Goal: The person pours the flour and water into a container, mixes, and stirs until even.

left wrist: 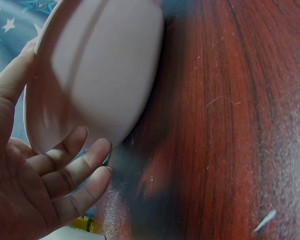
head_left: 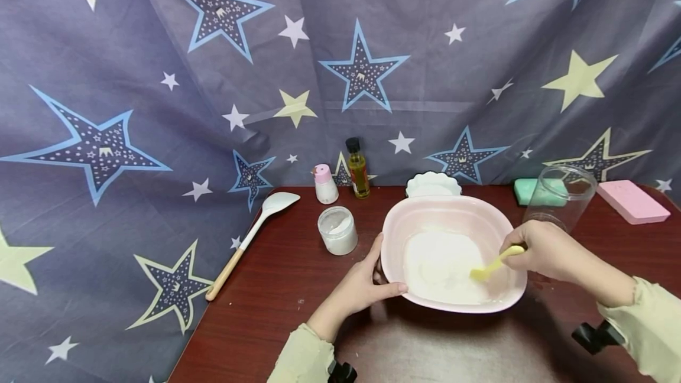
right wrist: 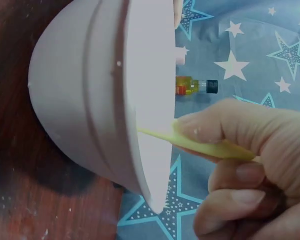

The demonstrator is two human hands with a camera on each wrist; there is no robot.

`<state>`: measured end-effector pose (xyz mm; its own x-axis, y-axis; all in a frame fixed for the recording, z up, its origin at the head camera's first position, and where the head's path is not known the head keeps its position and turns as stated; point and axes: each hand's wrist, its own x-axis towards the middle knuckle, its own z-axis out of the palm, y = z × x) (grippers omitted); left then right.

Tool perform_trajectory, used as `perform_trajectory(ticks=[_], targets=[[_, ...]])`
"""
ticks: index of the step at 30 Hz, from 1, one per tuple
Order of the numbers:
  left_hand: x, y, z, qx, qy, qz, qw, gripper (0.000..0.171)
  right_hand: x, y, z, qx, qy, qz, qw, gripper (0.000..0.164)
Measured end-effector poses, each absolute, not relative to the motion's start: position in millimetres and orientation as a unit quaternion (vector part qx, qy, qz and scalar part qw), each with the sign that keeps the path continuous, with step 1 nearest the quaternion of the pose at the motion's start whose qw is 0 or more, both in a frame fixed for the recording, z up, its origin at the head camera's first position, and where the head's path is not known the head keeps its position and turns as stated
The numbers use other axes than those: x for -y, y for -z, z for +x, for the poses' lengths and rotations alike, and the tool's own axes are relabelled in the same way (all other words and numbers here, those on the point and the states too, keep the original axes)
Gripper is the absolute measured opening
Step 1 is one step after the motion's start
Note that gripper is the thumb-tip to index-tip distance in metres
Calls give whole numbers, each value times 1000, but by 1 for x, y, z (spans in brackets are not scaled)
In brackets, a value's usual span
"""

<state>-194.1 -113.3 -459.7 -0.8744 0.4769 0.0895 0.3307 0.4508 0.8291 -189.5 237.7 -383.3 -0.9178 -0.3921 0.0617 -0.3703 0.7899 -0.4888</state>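
A pale pink basin [head_left: 393, 241] holding a white, milky substance [head_left: 441, 259] is tilted toward me over the front of the table. My left hand [head_left: 367, 281] holds it at the left side. In the left wrist view, the thumb lies at the rim while the other fingers curve by the outer wall. My right hand [head_left: 542, 250] pinches the handle of a small yellow spatula [head_left: 497, 263], thumb on top. Its flat end dips into the white substance near the basin's right side. From the right wrist view, that end is hidden behind the basin wall.
Left of the basin stand an open jar of white powder [head_left: 338, 235], a pink-capped shaker [head_left: 324, 185] and an oil bottle [head_left: 359, 170]. A white ladle [head_left: 260, 223] lies at the left edge. Behind are a scalloped dish [head_left: 433, 184], clear container [head_left: 558, 200], green block [head_left: 527, 191] and pink block [head_left: 633, 201].
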Motion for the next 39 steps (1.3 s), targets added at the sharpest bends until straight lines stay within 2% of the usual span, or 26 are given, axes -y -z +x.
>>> perform_trajectory(ticks=[9,21,32,39], targets=[[113,458,-193,-849,-465,236,80,107,-221,390,-187,-923,295,-248,5,21],[113,460,-194,-853,-461,231,78,107,-181,401,-197,-888,349,-300,-18,17],[113,459,-193,-857,-456,227,73,107,-174,416,-209,-908,328,-243,-94,14],[113,459,-194,-858,-454,228,71,107,-190,416,-216,-931,278,-207,-108,9]])
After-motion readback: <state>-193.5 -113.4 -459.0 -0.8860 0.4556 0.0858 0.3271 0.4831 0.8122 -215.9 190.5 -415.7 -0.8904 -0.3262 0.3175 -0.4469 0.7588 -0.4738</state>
